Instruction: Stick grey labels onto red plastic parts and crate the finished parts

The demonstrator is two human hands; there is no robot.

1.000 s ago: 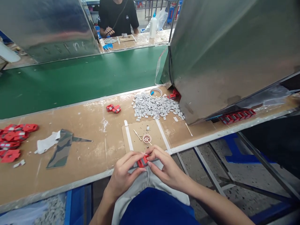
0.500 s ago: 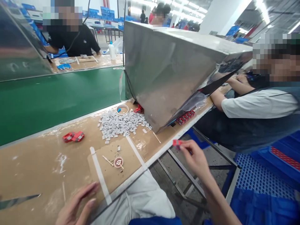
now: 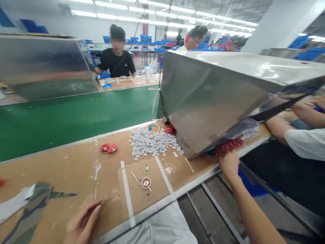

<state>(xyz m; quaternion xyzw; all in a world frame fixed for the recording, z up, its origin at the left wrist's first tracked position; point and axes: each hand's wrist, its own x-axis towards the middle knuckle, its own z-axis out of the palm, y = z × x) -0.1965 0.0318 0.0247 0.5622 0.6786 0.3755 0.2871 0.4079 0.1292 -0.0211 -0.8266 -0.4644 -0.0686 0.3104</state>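
Observation:
My right hand (image 3: pixel 229 165) reaches to a row of red parts (image 3: pixel 232 145) under the edge of the metal box; its fingertips are partly hidden there, and whether it holds a piece cannot be made out. My left hand (image 3: pixel 83 220) rests low over the table's near side, empty, thumb and fingers slightly apart. A pile of small grey pieces (image 3: pixel 152 142) lies mid-table, with a tape ring (image 3: pixel 153 128) at its back. Two red parts (image 3: pixel 108 148) sit to its left. Nearer me stands a small round cup (image 3: pixel 146 183) with a stick in it, beside another short stick (image 3: pixel 135 178).
A large metal box (image 3: pixel 213 98) overhangs the table's right side. Behind the table runs a green belt (image 3: pixel 76 117). Camouflage cloth (image 3: pixel 33 213) lies at the left. A person in black (image 3: pixel 118 64) sits across; another person's arms (image 3: pixel 281 130) are at the right.
The view has turned and shifted, moving the scene. My right hand, which held a red part over the table's front edge, has moved to the red row under the box.

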